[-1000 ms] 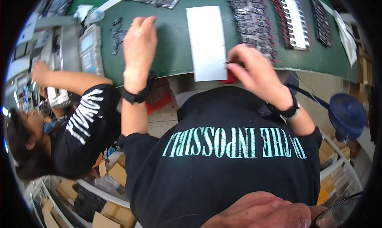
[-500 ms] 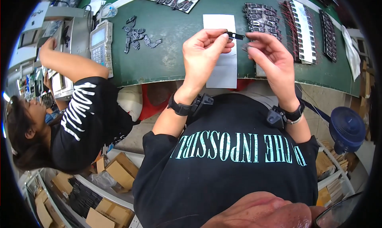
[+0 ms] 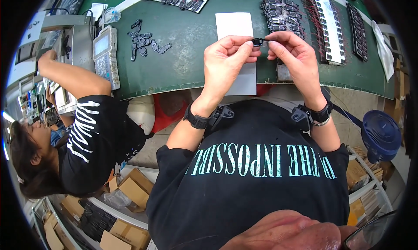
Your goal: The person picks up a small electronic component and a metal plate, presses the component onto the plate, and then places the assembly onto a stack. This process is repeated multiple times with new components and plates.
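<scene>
The right hand point(image 3: 296, 56) has moved in; it and the left hand point(image 3: 224, 62) pinch a black part point(image 3: 257, 42) between fingers point(image 3: 278, 48); mint lettering point(image 3: 278, 159) crosses the shirt point(image 3: 244, 202).

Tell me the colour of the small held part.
The small part is mostly black; best in head view.

Fingers point(image 3: 244, 51) pinching black part point(image 3: 257, 42) — white sheet point(image 3: 235, 25) beneath, green table point(image 3: 185, 56)

tbl point(image 3: 187, 73): grn | sheet point(image 3: 234, 25): wht | held pc point(image 3: 257, 42): blk | fan point(image 3: 381, 134): blu
</scene>
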The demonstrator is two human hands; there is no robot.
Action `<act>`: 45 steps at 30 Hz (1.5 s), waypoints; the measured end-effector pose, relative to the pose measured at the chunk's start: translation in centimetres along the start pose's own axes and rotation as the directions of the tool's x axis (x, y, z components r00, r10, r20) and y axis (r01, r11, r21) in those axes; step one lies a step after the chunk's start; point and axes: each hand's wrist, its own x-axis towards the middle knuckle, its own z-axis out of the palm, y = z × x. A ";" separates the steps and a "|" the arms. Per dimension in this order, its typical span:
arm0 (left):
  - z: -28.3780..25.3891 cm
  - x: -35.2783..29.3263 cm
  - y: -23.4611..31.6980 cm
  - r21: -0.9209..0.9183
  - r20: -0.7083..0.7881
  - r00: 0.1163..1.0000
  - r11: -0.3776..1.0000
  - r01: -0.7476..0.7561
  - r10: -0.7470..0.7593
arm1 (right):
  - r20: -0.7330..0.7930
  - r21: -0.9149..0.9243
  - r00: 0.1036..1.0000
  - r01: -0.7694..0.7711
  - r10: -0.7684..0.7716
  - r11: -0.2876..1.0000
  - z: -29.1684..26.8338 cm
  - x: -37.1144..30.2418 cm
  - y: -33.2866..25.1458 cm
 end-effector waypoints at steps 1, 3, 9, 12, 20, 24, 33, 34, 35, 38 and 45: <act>-0.1 0.0 0.0 0.006 -0.001 1.000 1.000 0.008 -0.008 | 0.002 0.001 1.000 -0.001 0.001 1.000 -0.1 0.0 0.0; -0.3 0.1 -0.1 0.012 -0.007 1.000 1.000 0.008 -0.008 | -0.017 0.047 1.000 -0.016 0.017 0.999 -0.2 -0.1 -0.2; -0.8 0.4 0.0 0.015 -0.017 0.999 0.999 0.041 -0.041 | -0.009 0.047 0.999 -0.051 0.052 0.998 -1.5 -0.6 -1.0; -0.8 0.5 0.0 0.021 -0.007 0.997 0.997 0.073 -0.073 | 0.023 0.070 0.995 -0.102 0.101 0.992 -2.1 -0.9 -0.9; -0.1 0.1 -0.1 0.050 0.009 0.995 0.994 0.096 -0.097 | 0.040 0.099 0.999 -0.027 0.023 0.995 -0.7 -1.1 -0.4; 0.1 -0.1 -0.3 0.067 0.011 0.997 0.995 0.080 -0.081 | -0.024 0.019 1.000 0.012 -0.012 1.000 0.3 -1.2 -0.5; 0.3 -0.2 0.2 0.073 0.036 0.991 0.990 0.125 -0.127 | 0.008 -0.270 0.999 0.040 -0.039 0.962 0.2 -0.5 -0.7; 0.3 -0.2 0.3 0.072 0.034 0.991 0.989 0.126 -0.128 | 0.021 -0.260 0.999 0.039 -0.035 0.965 0.2 -0.4 -0.6; 0.3 -0.2 0.5 0.063 0.037 0.990 0.989 0.136 -0.139 | 0.034 -0.251 0.999 0.039 -0.031 0.967 0.0 -0.2 -0.5; 0.3 0.0 0.6 0.044 0.052 0.985 0.986 0.160 -0.162 | 0.043 -0.274 0.997 0.076 -0.066 0.959 -0.4 0.1 -0.2; 0.5 -0.2 0.7 0.038 0.050 0.987 0.988 0.152 -0.154 | 0.120 -0.012 0.977 -0.176 0.176 0.984 -0.7 0.5 -0.5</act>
